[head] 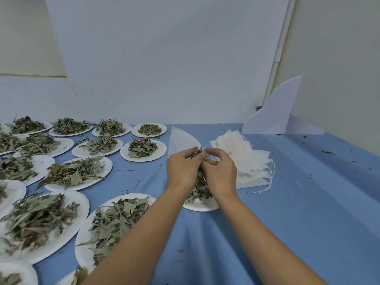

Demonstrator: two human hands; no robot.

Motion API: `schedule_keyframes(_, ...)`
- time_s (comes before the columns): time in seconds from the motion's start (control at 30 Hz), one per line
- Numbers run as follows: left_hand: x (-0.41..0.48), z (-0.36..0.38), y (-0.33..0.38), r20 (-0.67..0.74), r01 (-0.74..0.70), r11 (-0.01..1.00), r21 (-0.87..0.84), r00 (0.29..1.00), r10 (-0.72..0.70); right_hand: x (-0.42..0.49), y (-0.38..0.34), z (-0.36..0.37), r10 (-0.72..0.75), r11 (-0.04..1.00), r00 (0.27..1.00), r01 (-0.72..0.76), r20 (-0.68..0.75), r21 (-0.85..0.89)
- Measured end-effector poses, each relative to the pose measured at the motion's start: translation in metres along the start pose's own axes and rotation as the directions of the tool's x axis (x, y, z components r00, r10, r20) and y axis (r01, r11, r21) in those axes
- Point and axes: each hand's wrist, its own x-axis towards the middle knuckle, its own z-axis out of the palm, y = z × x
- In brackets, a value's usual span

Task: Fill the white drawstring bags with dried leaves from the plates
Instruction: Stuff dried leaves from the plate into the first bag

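Note:
My left hand [182,168] and my right hand [221,172] meet above a white paper plate [200,206] in the middle of the blue table. Both hands grip a bunch of dried leaves [199,184] that hangs down onto this plate. The fingertips touch at the top of the bunch. Whether a bag is between the fingers is hidden. A pile of white drawstring bags [244,159] lies just right of my right hand, its strings trailing off to the right.
Several white plates heaped with dried leaves [74,173] cover the left half of the blue tablecloth [308,212]. A folded white sheet [181,140] lies behind my hands. A white curved stand [275,112] is at the back right. Leaf crumbs dot the cloth.

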Motion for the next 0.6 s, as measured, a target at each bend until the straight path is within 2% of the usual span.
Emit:
schedule_keyframes(0.1,0.001,0.002,0.004,-0.041,0.031,0.997,-0.076,0.999,-0.034,-0.003,-0.003,0.002,-0.080,0.996,0.996,0.081,0.041,-0.026)
schedule_keyframes(0.2,0.006,0.000,0.004,-0.105,0.128,0.976,-0.176,0.983,-0.148,-0.005,-0.006,0.003,-0.105,0.994,0.992,0.105,0.075,0.009)
schedule_keyframes(0.3,0.008,-0.003,0.002,-0.099,0.191,0.939,-0.285,0.969,-0.227,-0.007,-0.008,0.005,-0.012,0.992,0.993,-0.002,0.113,0.124)
schedule_keyframes(0.4,0.008,-0.006,0.001,-0.052,0.280,0.859,-0.429,0.941,-0.333,-0.007,-0.006,0.006,0.107,0.968,0.983,-0.137,0.149,0.209)
schedule_keyframes(0.47,0.010,-0.008,0.000,-0.006,0.316,0.820,-0.477,0.932,-0.363,-0.006,-0.004,0.007,0.117,0.955,0.980,-0.156,0.161,0.252)
schedule_keyframes(0.6,0.011,-0.010,-0.004,-0.029,0.302,0.845,-0.442,0.936,-0.350,-0.004,-0.001,0.009,0.088,0.937,0.982,-0.138,0.165,0.321)
